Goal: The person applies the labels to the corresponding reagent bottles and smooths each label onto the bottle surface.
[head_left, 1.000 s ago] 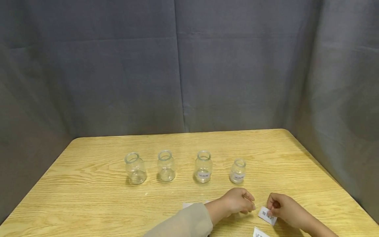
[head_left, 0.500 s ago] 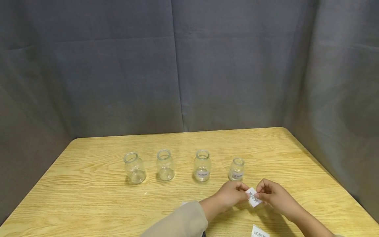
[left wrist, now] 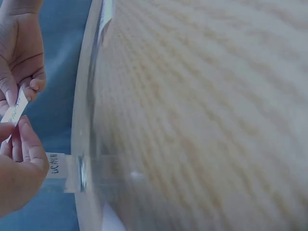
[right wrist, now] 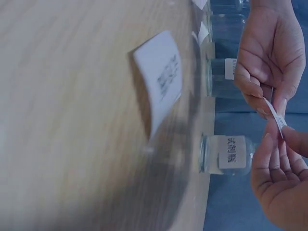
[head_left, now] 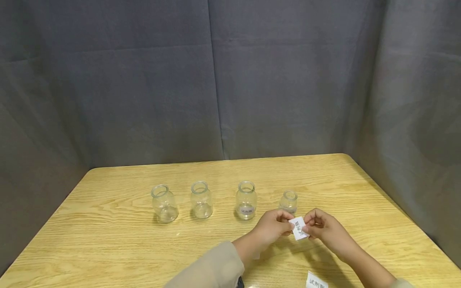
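Observation:
A small white label [head_left: 297, 229] with printed dark characters is held up between both hands above the table. My left hand [head_left: 269, 229] pinches its left edge between thumb and fingers. At the opposite edge, my right hand [head_left: 329, 232] pinches it likewise. In the right wrist view, the label [right wrist: 276, 118] appears nearly edge-on between the fingertips. Just behind the hands stands a small glass jar [head_left: 289, 197], its lower part partly hidden in the head view; a white label [right wrist: 233, 152] shows on it in the right wrist view.
Left of the small jar stands a labelled glass jar [head_left: 246, 198], then two unlabelled glass jars, one [head_left: 201, 202] nearer and one [head_left: 165, 206] farthest left. Another printed label [head_left: 316, 281] lies curled at the front. A pale scrap [head_left: 256, 256] shows beside my left wrist.
My right hand has brought the label leftward and away from me. My left hand has taken hold of its other edge, and both hands have shifted slightly farther forward and left.

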### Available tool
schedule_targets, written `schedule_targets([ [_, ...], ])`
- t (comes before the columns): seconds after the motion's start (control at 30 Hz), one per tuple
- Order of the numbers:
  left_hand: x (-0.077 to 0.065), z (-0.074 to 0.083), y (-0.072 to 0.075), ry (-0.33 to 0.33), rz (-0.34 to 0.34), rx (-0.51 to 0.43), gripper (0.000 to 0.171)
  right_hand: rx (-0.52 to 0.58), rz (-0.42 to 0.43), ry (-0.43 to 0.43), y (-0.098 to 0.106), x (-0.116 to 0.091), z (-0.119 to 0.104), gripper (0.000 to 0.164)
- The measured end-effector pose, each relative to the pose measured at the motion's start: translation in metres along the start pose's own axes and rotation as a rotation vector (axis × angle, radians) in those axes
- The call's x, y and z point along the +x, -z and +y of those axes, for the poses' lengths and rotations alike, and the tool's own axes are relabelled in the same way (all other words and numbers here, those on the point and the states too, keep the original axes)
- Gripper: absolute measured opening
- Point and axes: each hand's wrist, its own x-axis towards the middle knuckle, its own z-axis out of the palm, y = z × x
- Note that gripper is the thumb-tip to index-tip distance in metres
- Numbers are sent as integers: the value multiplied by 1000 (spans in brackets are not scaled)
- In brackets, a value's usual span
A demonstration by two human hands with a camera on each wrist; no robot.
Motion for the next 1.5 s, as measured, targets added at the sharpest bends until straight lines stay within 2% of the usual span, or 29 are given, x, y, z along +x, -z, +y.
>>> schedule_targets([
  [0.17,0,3,6,-33,32,-28,12,13,16,3,-4,5,-6,25],
  [0.5,-7,8,20,-53,-16,43,10,4,-44,20,-11,11,-14,29],
  [0.67,-11,11,27,-72,-17,37,12,9,28,24,-19,16,-19,21],
  [0.77,-13,11,32,-71,-27,21,13,61,83,14,-25,19,-22,18],
  [0.9,-17,11,38,-58,-46,20,15,141,104,17,-32,20,-26,18],
  [1.17,-20,14,52,-62,-11,32,17,247,41,68,-39,23,-30,19],
  [1.33,-23,16,63,-40,-15,79,16,190,-16,114,-44,28,-30,28],
  [1.5,-28,20,71,-31,-72,88,18,132,-77,143,-46,28,-31,31],
])
